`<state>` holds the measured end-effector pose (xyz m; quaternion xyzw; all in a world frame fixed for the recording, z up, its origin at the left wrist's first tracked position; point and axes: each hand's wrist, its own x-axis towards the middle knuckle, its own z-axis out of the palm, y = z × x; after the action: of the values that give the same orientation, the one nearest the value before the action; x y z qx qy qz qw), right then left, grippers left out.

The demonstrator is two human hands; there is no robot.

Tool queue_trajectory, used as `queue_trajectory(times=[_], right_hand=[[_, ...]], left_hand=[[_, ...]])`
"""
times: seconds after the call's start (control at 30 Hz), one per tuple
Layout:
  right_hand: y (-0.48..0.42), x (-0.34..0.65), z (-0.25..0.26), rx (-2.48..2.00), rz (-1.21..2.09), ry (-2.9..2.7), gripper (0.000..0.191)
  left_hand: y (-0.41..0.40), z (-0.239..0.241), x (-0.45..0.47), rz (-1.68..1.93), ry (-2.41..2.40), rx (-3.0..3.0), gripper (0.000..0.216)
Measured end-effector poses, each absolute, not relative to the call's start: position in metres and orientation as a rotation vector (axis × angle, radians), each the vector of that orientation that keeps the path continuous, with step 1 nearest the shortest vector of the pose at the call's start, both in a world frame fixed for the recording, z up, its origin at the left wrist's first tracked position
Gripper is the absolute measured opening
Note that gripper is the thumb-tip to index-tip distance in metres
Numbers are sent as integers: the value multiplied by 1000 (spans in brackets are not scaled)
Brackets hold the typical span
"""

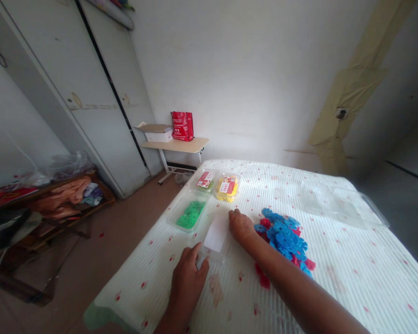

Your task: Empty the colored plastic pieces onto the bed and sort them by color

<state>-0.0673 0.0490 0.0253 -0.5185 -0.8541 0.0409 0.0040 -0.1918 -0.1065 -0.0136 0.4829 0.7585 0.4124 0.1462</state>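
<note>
My left hand (187, 273) rests on the near end of a clear plastic box (214, 239) with a white label, fingers curled over its edge. At the box's far right corner sits my right hand (241, 226), fingers bent down against the rim. Just right of that hand lies a pile of blue and red snowflake-shaped plastic pieces (284, 239) on the white patterned bedsheet (351, 269). An open clear tray with green pieces (191, 214) sits left of the box.
Two lidded boxes stand further back, one with light green pieces (205, 180), one with yellow pieces (227, 187). A large clear lid (337, 204) lies at the far right. Beyond the bed are a small side table (176, 144) with a red bag (182, 125), wardrobe doors and a cluttered shelf (66, 197).
</note>
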Motion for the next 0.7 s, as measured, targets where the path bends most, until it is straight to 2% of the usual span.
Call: queue_trajectory(times=[0.13, 0.23, 0.33, 0.43, 0.53, 0.7], right_hand=[[47, -66, 28, -1615, 104, -2687, 29], [45, -67, 38, -1579, 66, -2681, 32], [38, -74, 52, -1282, 14, -2712, 29], [28, -91, 57, -878, -46, -2744, 30], [18, -114, 49, -664, -129, -2783, 31], [8, -138, 33, -614, -248, -2796, 20]], left_hand=[[-109, -9, -196, 1216, 2174, 1353, 37], [-113, -6, -207, 1327, 2158, 1215, 29], [-112, -6, -224, 1548, 2124, 965, 24], [-103, -9, -243, 1849, 2012, 687, 30], [-89, -15, -258, 2073, 1790, 437, 40], [-76, -23, -266, 2032, 1633, 379, 45]])
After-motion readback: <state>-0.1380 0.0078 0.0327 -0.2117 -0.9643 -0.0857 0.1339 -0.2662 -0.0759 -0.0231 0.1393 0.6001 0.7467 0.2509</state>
